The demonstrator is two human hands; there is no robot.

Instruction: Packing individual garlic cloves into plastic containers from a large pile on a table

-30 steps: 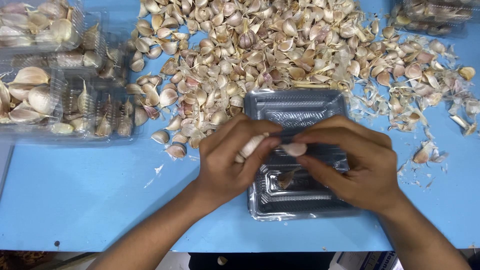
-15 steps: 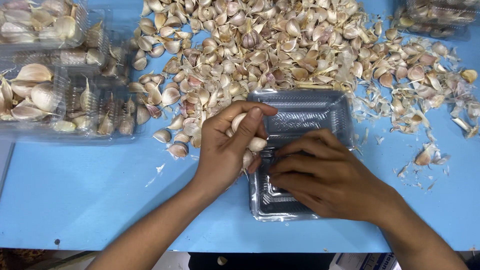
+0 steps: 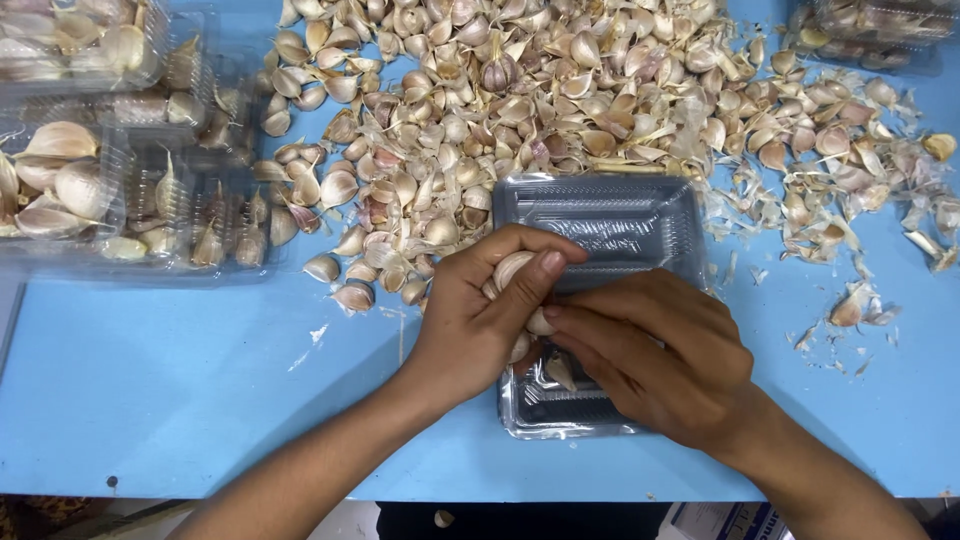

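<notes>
The left hand (image 3: 480,320) is curled closed around several garlic cloves (image 3: 512,268); the thumb presses on top of one pale clove, and more cloves show between the fingers near the palm. The right hand (image 3: 655,355) lies just beside it, with fingers half bent, and its fingertips (image 3: 556,318) touch a clove at the lower edge of the left hand's bunch (whether they really pinch it or only touch it, I cannot tell). Both hands are above the clear plastic tray (image 3: 620,225), which lies on the blue table (image 3: 180,400). The near half of the tray is covered by the hands; one single clove (image 3: 560,370) is visible inside it, under the right hand's fingers.

Behind the tray and to its left, a big pile of loose garlic cloves (image 3: 500,110) spreads over the table, touching the far edge of the tray. To the right of the tray the cloves become fewer and are mixed with dry garlic skins (image 3: 850,300). At the left side of the table stand closed clear boxes with garlic (image 3: 90,180), one beside another, well apart from the hands. Another clear container (image 3: 880,30) is in the far right corner, partly out of view.
</notes>
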